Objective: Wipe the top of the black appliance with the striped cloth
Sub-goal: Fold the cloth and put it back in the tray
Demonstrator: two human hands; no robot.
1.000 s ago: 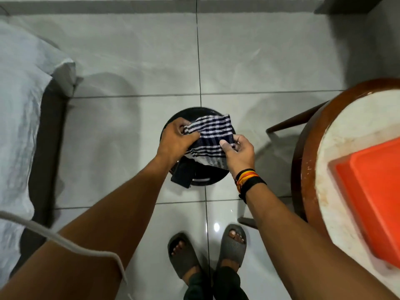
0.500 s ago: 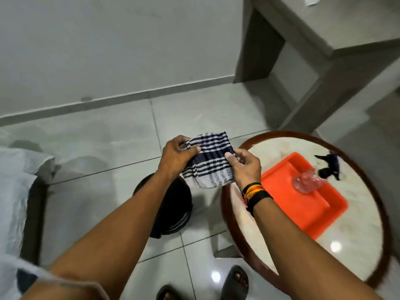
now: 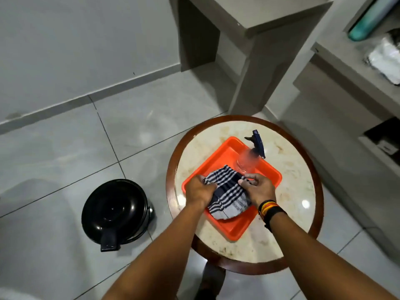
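Note:
The striped cloth [image 3: 227,195], dark blue and white, is folded and held over the orange tray [image 3: 236,226] on the round table. My left hand [image 3: 200,190] grips its left edge. At its upper right corner my right hand [image 3: 257,188] pinches it. The black appliance [image 3: 114,211], round with a domed lid and a handle tab pointing toward me, stands on the tiled floor to the left of the table, well apart from both hands.
A round marble-topped table [image 3: 292,198] with a dark wooden rim carries the tray. A clear spray bottle [image 3: 251,156] with a dark blue trigger stands at the tray's far corner. Grey shelving [image 3: 270,24] rises behind the table. Light floor tiles surround the appliance.
Both hands have carried the cloth from above the appliance rightward to over the orange tray. The view has swung right, so the appliance now lies at lower left.

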